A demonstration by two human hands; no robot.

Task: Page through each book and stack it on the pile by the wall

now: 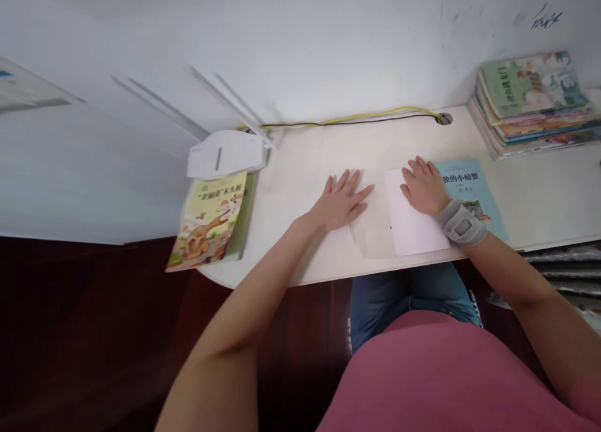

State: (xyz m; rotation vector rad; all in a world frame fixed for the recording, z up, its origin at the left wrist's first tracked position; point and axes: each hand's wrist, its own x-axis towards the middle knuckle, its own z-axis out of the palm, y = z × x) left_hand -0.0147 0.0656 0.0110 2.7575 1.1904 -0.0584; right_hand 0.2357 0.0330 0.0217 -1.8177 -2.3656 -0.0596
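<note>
My left hand (342, 201) lies palm down with its fingers spread, at the left edge of a thin see-through sheet (373, 231) on the desk. Beside that sheet is a white page or flap (413, 235), its right side against a light blue book (491, 200) with Chinese lettering and a picture on its cover. My right hand (425, 186) rests flat across the white page and the blue book's left edge, fingers stretched out, covering part of the title. A grey band (462, 224) wraps the right wrist. Neither hand grips anything.
A white router (228, 155) with antennas stands at the left, a yellow-green picture book (211, 222) overhanging the desk before it. A book stack (533, 100) sits at the back right. Yellow and black cables (347, 119) run along the wall to a hole (444, 118) in the white desk (300, 156).
</note>
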